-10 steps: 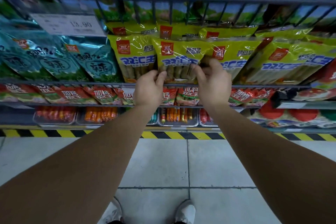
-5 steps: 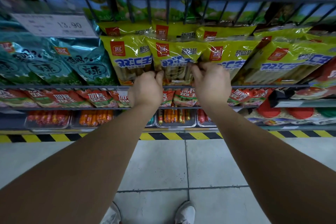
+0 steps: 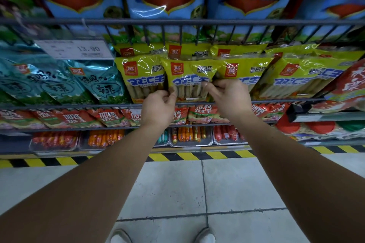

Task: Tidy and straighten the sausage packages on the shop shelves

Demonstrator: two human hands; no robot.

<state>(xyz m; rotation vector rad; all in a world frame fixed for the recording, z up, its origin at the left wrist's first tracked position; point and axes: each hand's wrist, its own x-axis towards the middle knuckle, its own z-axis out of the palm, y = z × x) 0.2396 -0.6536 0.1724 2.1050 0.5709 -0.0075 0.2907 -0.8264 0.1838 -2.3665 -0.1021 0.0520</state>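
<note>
Both hands are on the middle yellow pack (image 3: 187,77). Your left hand (image 3: 158,108) pinches its lower left edge, and your right hand (image 3: 229,98) pinches its right edge slightly higher, fingers curled on the film. The pack sits between the two hands in the front row of the wire shelf, with its top right corner creased over. Step in hand, as I read it: squaring this one pack in the row. The next move probably needs a small outward pull to flatten that crease, then seating the bottom edge behind the front rail (image 3: 195,103) just under your fingers. It's tight sideways: the left neighbour pack (image 3: 140,73) butts up beside your left hand, and the right neighbour pack (image 3: 245,69) is partly under the creased corner. Above the hands, the upper rail (image 3: 197,21) and price tag (image 3: 77,49) sit close, so there's little lift room. Toward you is open aisle, so back out that way if it snags. Red packs (image 3: 110,118) lie below your wrists; a dropped forearm could drag them.
</note>
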